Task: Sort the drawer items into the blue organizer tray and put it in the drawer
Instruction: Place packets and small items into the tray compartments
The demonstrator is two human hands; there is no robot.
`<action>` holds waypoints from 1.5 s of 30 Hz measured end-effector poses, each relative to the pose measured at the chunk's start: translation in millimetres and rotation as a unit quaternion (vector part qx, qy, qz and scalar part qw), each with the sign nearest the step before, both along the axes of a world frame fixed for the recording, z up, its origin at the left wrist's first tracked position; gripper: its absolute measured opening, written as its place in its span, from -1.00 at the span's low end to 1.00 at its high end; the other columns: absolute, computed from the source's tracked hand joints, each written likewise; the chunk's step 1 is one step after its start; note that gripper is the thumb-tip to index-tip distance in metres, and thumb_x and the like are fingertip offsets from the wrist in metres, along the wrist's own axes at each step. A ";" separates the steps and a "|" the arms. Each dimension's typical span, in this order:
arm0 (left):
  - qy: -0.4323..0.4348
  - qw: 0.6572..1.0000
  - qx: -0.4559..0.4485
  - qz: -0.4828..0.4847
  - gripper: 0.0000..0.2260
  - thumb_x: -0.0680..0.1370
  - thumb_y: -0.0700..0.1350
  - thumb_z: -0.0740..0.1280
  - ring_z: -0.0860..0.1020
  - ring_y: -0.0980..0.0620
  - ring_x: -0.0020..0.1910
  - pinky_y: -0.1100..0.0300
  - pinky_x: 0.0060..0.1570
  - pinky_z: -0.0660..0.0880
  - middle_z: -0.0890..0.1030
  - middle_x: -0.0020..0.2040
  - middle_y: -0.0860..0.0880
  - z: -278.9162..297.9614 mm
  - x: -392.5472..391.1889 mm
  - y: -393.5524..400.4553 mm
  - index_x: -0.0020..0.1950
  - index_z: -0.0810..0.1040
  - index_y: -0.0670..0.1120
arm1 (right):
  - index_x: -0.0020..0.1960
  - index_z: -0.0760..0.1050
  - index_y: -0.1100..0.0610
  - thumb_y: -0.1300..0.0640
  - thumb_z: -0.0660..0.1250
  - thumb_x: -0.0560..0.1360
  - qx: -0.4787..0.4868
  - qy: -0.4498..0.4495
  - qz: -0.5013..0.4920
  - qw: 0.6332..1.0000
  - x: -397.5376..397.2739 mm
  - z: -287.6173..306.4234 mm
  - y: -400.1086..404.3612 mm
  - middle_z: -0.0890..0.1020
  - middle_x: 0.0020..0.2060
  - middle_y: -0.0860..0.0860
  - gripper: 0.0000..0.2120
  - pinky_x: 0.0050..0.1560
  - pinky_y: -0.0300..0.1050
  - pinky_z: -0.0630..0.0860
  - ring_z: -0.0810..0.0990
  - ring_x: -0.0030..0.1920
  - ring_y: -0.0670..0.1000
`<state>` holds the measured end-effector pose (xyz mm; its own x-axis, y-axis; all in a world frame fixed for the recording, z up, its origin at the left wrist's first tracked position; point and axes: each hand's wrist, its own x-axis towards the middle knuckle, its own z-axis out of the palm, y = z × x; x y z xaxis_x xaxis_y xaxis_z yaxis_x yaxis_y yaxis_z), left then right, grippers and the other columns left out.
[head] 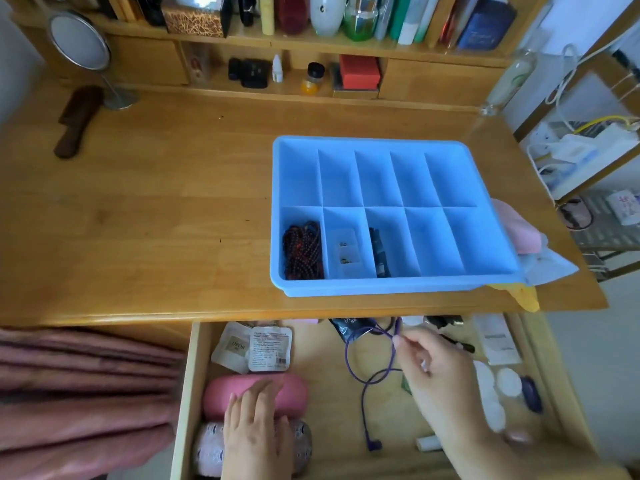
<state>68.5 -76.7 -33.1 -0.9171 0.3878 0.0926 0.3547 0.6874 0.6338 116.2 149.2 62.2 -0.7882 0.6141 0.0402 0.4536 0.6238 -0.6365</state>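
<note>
- Blue organizer tray [450, 287] sat on the wooden desk [138, 220], toward its right front edge, above the open drawer [183, 393].
- Tray's front row held, from the left: dark red beads [302, 251], a small clear case [346, 252], a dark slim item [379, 251]; the other compartments showed only blue.
- Right hand [440, 372] reached into the drawer, thumb and forefinger pinching a purple cord [349, 362] near its upper loop; the cord trailed down to a small plug end (low in the drawer).
- Left hand [256, 427] lay flat, fingers relaxed, on a pink case [225, 393] and a patterned pouch [207, 452] at the drawer's left, gripping nothing.
- Two white sachets [254, 348] lay at the drawer's back left; white round containers [507, 382] and a white tube [497, 341] at its right.
- A pink cloth [519, 230] stuck out from under the tray's right side.
- A round mirror [79, 39] and a dark comb [74, 123] stood at the desk's far left.
</note>
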 end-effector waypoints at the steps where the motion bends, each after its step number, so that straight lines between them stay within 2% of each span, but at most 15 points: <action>1: -0.005 1.000 -0.005 -0.001 -0.58 0.29 -0.05 0.16 0.42 -0.02 0.00 0.19 0.30 0.11 0.62 -0.02 -0.11 -3.5 2.5 -2.1 0.15 0.42 0.00 | -0.19 0.57 -0.07 0.08 0.36 0.48 -0.020 -0.048 0.009 0.999 2.2 -21.3 -2.7 0.59 -0.41 -0.14 -0.91 -0.33 -0.27 0.48 0.53 -0.36 -0.16; 3: -0.012 1.000 -0.015 0.000 -0.58 0.30 -0.06 0.16 0.41 -0.04 0.01 0.18 0.32 0.11 0.61 0.00 -0.12 -8.2 6.2 -4.7 0.16 0.42 -0.01 | -0.08 0.64 0.02 0.16 0.39 0.47 -0.022 -0.103 0.050 0.993 -4.6 -56.7 -6.7 0.64 -0.23 -0.17 -0.92 -0.16 -0.27 0.51 0.57 -0.21 -0.20; 6: -0.006 1.000 -0.025 0.003 -0.57 0.30 -0.08 0.16 0.41 -0.05 0.02 0.15 0.35 0.10 0.59 0.02 -0.11 -9.6 9.4 -5.1 0.17 0.42 -0.02 | 0.04 0.61 0.11 0.15 0.34 0.49 0.018 -0.123 0.105 0.987 -37.7 -84.7 -8.4 0.66 -0.07 0.00 -0.84 -0.10 -0.13 0.51 0.62 -0.05 0.02; 11: 0.022 0.999 -0.030 -0.010 -0.56 0.33 -0.08 0.16 0.43 -0.04 0.06 0.09 0.37 0.12 0.51 0.09 -0.01 -12.9 13.2 -6.9 0.21 0.42 -0.02 | 0.10 0.47 0.01 -0.13 0.30 0.45 0.153 -0.204 0.097 0.962 -78.0 -107.8 -3.8 0.59 -0.01 -0.01 -0.69 -0.03 -0.08 0.37 0.53 0.05 0.13; 14: 0.034 0.999 -0.033 -0.010 -0.58 0.34 -0.10 0.17 0.44 -0.03 0.07 -0.02 0.32 0.22 0.52 0.09 -0.01 -12.2 14.8 -6.6 0.20 0.43 -0.01 | 0.13 0.45 0.01 -0.24 0.37 0.34 0.165 -0.249 0.071 0.952 -83.1 -117.0 -7.1 0.57 0.03 0.00 -0.52 0.05 -0.05 0.39 0.51 0.07 0.14; 20: 0.026 0.999 -0.043 -0.010 -0.58 0.34 -0.11 0.16 0.43 -0.03 0.07 -0.01 0.32 0.22 0.55 0.07 -0.05 -7.2 14.3 -5.7 0.20 0.42 -0.01 | 0.18 0.48 0.07 0.03 0.25 0.49 0.200 -0.230 0.140 0.942 -66.3 -106.1 -13.8 0.55 0.09 0.04 -0.71 -0.01 -0.05 0.41 0.55 -0.01 0.16; 23: 0.007 0.999 -0.040 0.000 -0.57 0.34 -0.09 0.15 0.43 -0.04 0.06 0.07 0.35 0.15 0.57 0.07 -0.08 -2.6 13.3 -6.6 0.21 0.41 0.00 | -0.06 0.64 0.05 0.17 0.39 0.38 0.161 -0.135 0.153 0.966 -34.7 -86.2 -12.5 0.59 -0.13 0.00 -0.85 0.00 0.03 0.47 0.57 -0.13 0.14; 25: 0.015 1.000 -0.025 0.002 -0.56 0.33 -0.07 0.15 0.43 -0.05 0.05 0.01 0.32 0.20 0.58 0.08 -0.11 6.8 8.8 -3.2 0.21 0.41 -0.01 | -0.10 0.65 -0.06 0.11 0.39 0.38 0.123 -0.082 0.164 0.975 -10.1 -62.5 -8.2 0.56 -0.22 -0.16 -0.87 0.07 0.03 0.45 0.51 -0.10 -0.02; 27: 0.047 0.999 0.003 -0.001 -0.55 0.35 -0.06 0.17 0.43 -0.08 0.07 -0.08 0.26 0.27 0.53 0.16 -0.11 25.9 -0.3 5.9 0.24 0.41 -0.04 | -0.17 0.55 -0.17 0.04 0.29 0.43 0.062 -0.053 0.176 0.981 10.5 -29.5 -1.0 0.46 -0.31 -0.32 -0.87 -0.01 -0.12 0.38 0.39 -0.14 -0.26; 29: 0.088 0.995 0.041 -0.009 -0.55 0.39 -0.08 0.18 0.42 -0.13 0.16 -0.11 0.27 0.28 0.43 0.26 -0.10 52.3 -12.9 19.0 0.28 0.38 -0.09 | -0.28 0.47 -0.16 0.11 0.28 0.47 -0.044 -0.032 0.147 0.988 22.7 5.7 9.5 0.50 -0.36 -0.29 -0.78 -0.17 -0.26 0.39 0.45 -0.24 -0.26; 31: 0.119 0.991 0.058 -0.033 -0.53 0.43 -0.10 0.18 0.39 -0.17 0.25 -0.16 0.32 0.26 0.37 0.33 -0.16 79.1 -26.8 33.0 0.34 0.35 -0.11 | -0.27 0.53 -0.12 0.20 0.33 0.50 -0.175 -0.010 0.097 0.980 27.1 40.8 19.5 0.60 -0.30 -0.17 -0.74 -0.25 -0.30 0.46 0.55 -0.24 -0.19; 33: 0.148 0.986 0.047 -0.056 -0.51 0.44 -0.13 0.20 0.34 -0.17 0.31 -0.18 0.37 0.21 0.34 0.37 -0.19 98.1 -43.3 45.9 0.39 0.31 -0.11 | -0.24 0.60 -0.02 0.27 0.35 0.48 -0.232 0.064 0.044 0.970 21.2 71.5 32.2 0.65 -0.29 -0.08 -0.78 -0.25 -0.35 0.46 0.60 -0.26 -0.15; 38: 0.169 0.976 -0.082 -0.113 -0.42 0.43 -0.16 0.15 0.22 -0.11 0.45 -0.03 0.48 0.00 0.32 0.46 -0.12 105.9 -77.9 64.0 0.48 0.22 -0.08 | -0.13 0.61 0.13 0.15 0.36 0.47 -0.165 0.082 -0.017 0.983 -29.2 108.9 69.7 0.65 -0.29 0.10 -0.92 -0.22 -0.07 0.51 0.58 -0.28 0.12; 41: 0.165 0.974 -0.101 -0.120 -0.41 0.41 -0.19 0.15 0.22 -0.09 0.45 -0.02 0.47 0.04 0.36 0.44 -0.11 103.6 -80.5 65.5 0.48 0.24 -0.10 | -0.22 0.51 0.29 0.17 0.35 0.46 -0.057 0.034 0.005 0.998 -60.7 111.1 80.7 0.52 -0.39 0.22 -0.83 -0.40 -0.13 0.26 0.36 -0.43 0.02; 45: 0.165 0.974 -0.109 -0.115 -0.39 0.41 -0.19 0.17 0.22 -0.08 0.46 -0.03 0.46 0.05 0.35 0.45 -0.12 103.2 -78.3 67.2 0.48 0.22 -0.10 | -0.20 0.52 0.18 0.16 0.37 0.45 -0.023 -0.019 0.009 1.000 -87.0 103.7 77.4 0.42 -0.52 -0.04 -0.90 -0.42 -0.17 0.25 0.36 -0.46 -0.02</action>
<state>-9.8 -9.5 70.1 -0.7384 0.6221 0.2603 0.6741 0.6717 0.3071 29.2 226.5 165.9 -0.7998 0.6000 -0.0187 0.4671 0.6024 -0.6472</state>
